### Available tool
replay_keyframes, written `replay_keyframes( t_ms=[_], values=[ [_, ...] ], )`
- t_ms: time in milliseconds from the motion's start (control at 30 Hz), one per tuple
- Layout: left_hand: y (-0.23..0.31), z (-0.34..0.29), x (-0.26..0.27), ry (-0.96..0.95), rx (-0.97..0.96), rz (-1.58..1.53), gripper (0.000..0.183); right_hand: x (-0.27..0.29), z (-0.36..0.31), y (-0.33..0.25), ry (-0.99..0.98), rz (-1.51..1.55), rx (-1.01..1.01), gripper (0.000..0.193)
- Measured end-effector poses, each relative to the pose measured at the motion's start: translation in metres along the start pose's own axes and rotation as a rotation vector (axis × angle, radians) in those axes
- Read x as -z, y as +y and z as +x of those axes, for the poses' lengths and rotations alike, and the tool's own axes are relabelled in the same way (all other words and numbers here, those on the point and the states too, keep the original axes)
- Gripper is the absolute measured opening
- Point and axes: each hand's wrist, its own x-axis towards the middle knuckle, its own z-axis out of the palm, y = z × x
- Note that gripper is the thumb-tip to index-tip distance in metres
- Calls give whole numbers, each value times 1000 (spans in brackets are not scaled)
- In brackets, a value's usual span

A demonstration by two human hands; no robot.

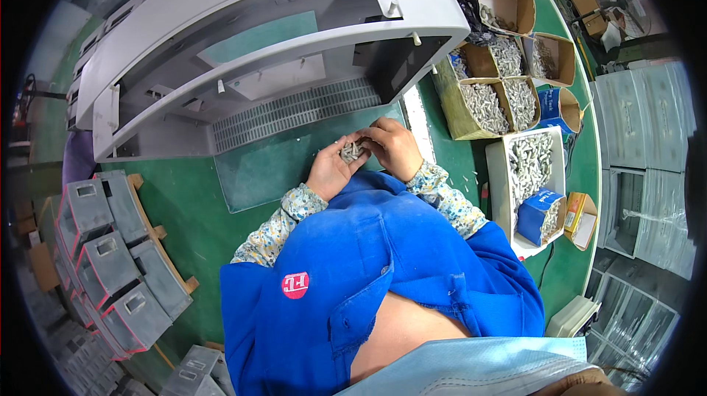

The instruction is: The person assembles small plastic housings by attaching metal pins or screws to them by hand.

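My left hand (331,173) is cupped in front of my body, its fingers curled around a small heap of grey metal fasteners (352,151). From the right, my right hand (398,148) comes in with bent fingers pressed together at the edge of that heap; what lies between its fingertips is hidden. Just beyond both hands stands a large light-grey housing (287,57) with long openings and a slotted vent panel (294,110). Short pale posts (220,86) stick out from its edge. Beneath the hands, a clear sheet (254,179) lies on the green tabletop.
To the right, a divided cardboard box (458,118) and a white bin (501,197) hold many small fasteners. A blue carton (532,217) sits in the bin. At the left, grey boxes (94,267) are stacked on a wooden pallet (158,232). Wrapped grey panels (641,124) stand at the far right.
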Motion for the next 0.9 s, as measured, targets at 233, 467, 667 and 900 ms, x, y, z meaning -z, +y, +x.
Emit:
replay_keyframes(
  t_ms=[233,467,667,900],
  values=[
    [-2,-3,0,33,-51,286,30,-3,-10,5,-84,-154,-39,12],
    [-3,-4,11,119,22,402,29,-6,-19,8,-157,-92,-207,13],
    [-5,-8,7,171,14,436,28,-13,-21,12,-183,-27,-298,15],
    [-4,-12,14,187,-38,399,26,-23,-16,7,-172,-67,-287,13]
  ],
)
